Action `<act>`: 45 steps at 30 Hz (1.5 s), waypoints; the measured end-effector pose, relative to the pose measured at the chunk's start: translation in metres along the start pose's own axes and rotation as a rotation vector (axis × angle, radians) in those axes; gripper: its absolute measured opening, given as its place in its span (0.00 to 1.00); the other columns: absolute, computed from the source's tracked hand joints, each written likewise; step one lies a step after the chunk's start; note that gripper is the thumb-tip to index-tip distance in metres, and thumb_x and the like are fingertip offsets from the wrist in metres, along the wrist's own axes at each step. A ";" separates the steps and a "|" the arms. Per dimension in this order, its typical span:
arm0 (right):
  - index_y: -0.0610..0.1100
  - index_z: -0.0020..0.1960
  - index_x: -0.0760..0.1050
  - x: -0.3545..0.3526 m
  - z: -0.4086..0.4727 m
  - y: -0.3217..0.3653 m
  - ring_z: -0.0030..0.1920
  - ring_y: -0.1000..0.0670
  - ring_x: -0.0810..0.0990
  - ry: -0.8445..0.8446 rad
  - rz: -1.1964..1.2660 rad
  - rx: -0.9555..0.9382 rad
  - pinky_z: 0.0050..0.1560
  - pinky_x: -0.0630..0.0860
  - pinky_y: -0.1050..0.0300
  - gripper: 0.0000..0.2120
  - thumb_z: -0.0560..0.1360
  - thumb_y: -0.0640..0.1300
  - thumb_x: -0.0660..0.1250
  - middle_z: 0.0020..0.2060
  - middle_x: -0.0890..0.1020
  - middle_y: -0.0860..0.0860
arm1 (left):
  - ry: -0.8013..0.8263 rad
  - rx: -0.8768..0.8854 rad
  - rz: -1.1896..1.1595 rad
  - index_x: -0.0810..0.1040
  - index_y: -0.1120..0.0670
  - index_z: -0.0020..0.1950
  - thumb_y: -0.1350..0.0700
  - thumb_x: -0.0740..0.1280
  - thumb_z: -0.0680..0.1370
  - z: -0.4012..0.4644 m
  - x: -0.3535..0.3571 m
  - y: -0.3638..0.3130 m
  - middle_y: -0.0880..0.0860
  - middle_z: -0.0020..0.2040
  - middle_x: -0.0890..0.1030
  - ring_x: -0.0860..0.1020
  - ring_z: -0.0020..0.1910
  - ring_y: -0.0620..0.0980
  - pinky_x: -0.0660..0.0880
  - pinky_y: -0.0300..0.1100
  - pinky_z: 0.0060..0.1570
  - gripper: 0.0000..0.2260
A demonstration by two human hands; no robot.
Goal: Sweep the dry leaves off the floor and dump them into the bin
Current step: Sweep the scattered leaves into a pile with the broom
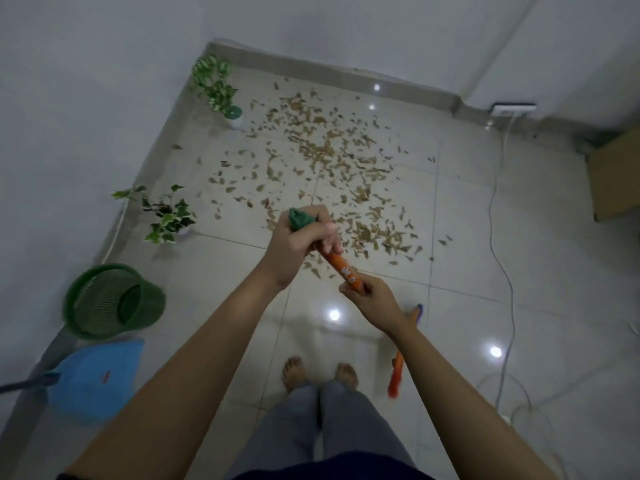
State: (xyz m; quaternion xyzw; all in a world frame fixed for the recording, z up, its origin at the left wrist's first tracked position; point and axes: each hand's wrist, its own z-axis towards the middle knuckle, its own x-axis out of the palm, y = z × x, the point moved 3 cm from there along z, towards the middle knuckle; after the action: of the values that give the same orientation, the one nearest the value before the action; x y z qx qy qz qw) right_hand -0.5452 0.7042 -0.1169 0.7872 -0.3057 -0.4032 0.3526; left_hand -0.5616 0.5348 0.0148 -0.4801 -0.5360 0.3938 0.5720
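Observation:
Dry brown leaves point(332, 168) lie scattered over the pale tiled floor in front of me. I hold an orange broom handle point(341, 266) with a green cap point(300, 218) in both hands. My left hand point(299, 244) grips the top just under the cap. My right hand point(372, 301) grips the handle lower down. The broom's lower part point(396, 375) shows orange beside my right forearm; its head is hidden. A green mesh bin point(114, 301) stands at the left wall, with a blue dustpan point(98, 379) on the floor just before it.
Two potted plants stand along the left wall, one far point(216, 88) and one nearer point(164, 214). A white cable point(498, 244) runs down the right side from a wall socket point(512, 109). A cardboard box point(613, 174) sits at the right edge. My bare feet point(318, 374) are below.

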 end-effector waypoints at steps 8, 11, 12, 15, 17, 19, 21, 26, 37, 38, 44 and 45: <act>0.46 0.27 0.63 0.020 0.040 -0.050 0.28 0.53 0.64 -0.071 -0.008 0.257 0.31 0.61 0.59 0.21 0.75 0.48 0.66 0.25 0.66 0.51 | -0.090 -0.035 0.036 0.66 0.51 0.22 0.56 0.62 0.66 0.007 0.016 0.039 0.48 0.20 0.65 0.70 0.24 0.51 0.67 0.42 0.34 0.13; 0.48 0.26 0.60 0.036 0.060 -0.026 0.27 0.55 0.62 -0.074 -0.059 0.219 0.28 0.58 0.60 0.22 0.76 0.43 0.64 0.24 0.64 0.52 | -0.134 -0.007 0.060 0.66 0.50 0.22 0.57 0.62 0.66 0.006 -0.003 0.030 0.46 0.20 0.65 0.70 0.23 0.50 0.68 0.39 0.32 0.13; 0.47 0.27 0.60 0.044 0.066 -0.017 0.27 0.55 0.62 -0.064 -0.079 0.203 0.28 0.58 0.59 0.21 0.76 0.43 0.64 0.24 0.64 0.52 | -0.146 0.005 0.078 0.66 0.49 0.22 0.57 0.61 0.67 0.004 -0.011 0.025 0.45 0.20 0.66 0.70 0.23 0.49 0.67 0.39 0.32 0.13; 0.41 0.30 0.64 0.067 0.082 0.014 0.28 0.50 0.66 -0.021 -0.080 0.156 0.32 0.60 0.57 0.17 0.76 0.41 0.63 0.24 0.65 0.51 | -0.188 0.050 0.137 0.67 0.47 0.22 0.57 0.61 0.68 -0.004 -0.033 0.006 0.44 0.20 0.66 0.69 0.23 0.49 0.66 0.42 0.33 0.14; 0.43 0.28 0.62 0.077 0.091 0.038 0.28 0.50 0.64 0.008 -0.085 0.099 0.31 0.59 0.57 0.19 0.76 0.41 0.62 0.24 0.65 0.51 | -0.198 0.093 0.198 0.68 0.46 0.22 0.57 0.61 0.68 -0.008 -0.044 -0.007 0.44 0.21 0.66 0.70 0.23 0.50 0.65 0.46 0.33 0.14; 0.46 0.26 0.58 0.080 0.097 0.061 0.28 0.51 0.63 0.017 -0.101 0.021 0.30 0.57 0.56 0.21 0.75 0.40 0.63 0.24 0.64 0.51 | -0.196 0.135 0.271 0.70 0.47 0.23 0.58 0.61 0.68 -0.009 -0.051 -0.022 0.43 0.21 0.67 0.72 0.24 0.50 0.68 0.50 0.33 0.13; 0.47 0.26 0.57 0.075 0.098 0.081 0.26 0.52 0.61 0.010 -0.109 -0.045 0.28 0.57 0.56 0.22 0.74 0.39 0.62 0.23 0.63 0.51 | -0.212 0.186 0.302 0.72 0.48 0.23 0.58 0.60 0.68 -0.008 -0.059 -0.040 0.43 0.22 0.69 0.74 0.24 0.49 0.72 0.48 0.36 0.13; 0.47 0.24 0.60 0.047 0.086 0.096 0.23 0.54 0.64 -0.095 -0.134 -0.069 0.26 0.60 0.58 0.20 0.72 0.40 0.62 0.21 0.66 0.51 | -0.240 0.281 0.137 0.69 0.49 0.22 0.59 0.60 0.67 0.002 -0.065 -0.068 0.46 0.20 0.67 0.74 0.24 0.49 0.74 0.41 0.41 0.13; 0.48 0.24 0.56 0.035 0.076 0.003 0.23 0.55 0.60 -0.142 -0.099 0.090 0.29 0.58 0.56 0.24 0.73 0.37 0.64 0.20 0.62 0.52 | -0.091 0.078 0.208 0.71 0.44 0.22 0.58 0.59 0.67 0.002 0.001 0.002 0.42 0.21 0.68 0.67 0.24 0.57 0.65 0.49 0.28 0.15; 0.48 0.24 0.57 0.041 0.081 0.010 0.24 0.54 0.60 -0.142 -0.099 0.089 0.28 0.58 0.57 0.24 0.74 0.37 0.63 0.21 0.63 0.52 | -0.102 0.079 0.214 0.71 0.44 0.22 0.58 0.59 0.68 0.002 -0.004 -0.002 0.42 0.21 0.69 0.69 0.24 0.53 0.67 0.47 0.29 0.15; 0.48 0.24 0.61 0.059 0.111 0.068 0.25 0.51 0.65 -0.145 -0.035 -0.010 0.27 0.60 0.58 0.22 0.73 0.38 0.64 0.22 0.67 0.51 | -0.108 0.188 0.285 0.73 0.45 0.23 0.58 0.60 0.68 0.014 -0.030 -0.043 0.41 0.22 0.70 0.65 0.23 0.58 0.65 0.52 0.27 0.14; 0.48 0.23 0.60 0.056 0.113 0.079 0.25 0.51 0.65 -0.150 -0.033 -0.036 0.27 0.60 0.58 0.23 0.73 0.38 0.64 0.21 0.66 0.51 | -0.113 0.214 0.277 0.74 0.45 0.24 0.58 0.60 0.68 0.019 -0.034 -0.051 0.41 0.22 0.70 0.63 0.22 0.58 0.64 0.54 0.26 0.14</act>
State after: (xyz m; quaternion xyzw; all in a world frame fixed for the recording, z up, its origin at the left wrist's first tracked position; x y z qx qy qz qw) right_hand -0.6295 0.5825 -0.1252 0.7534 -0.3107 -0.4721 0.3360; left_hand -0.5873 0.4931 0.0561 -0.4630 -0.4510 0.5499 0.5290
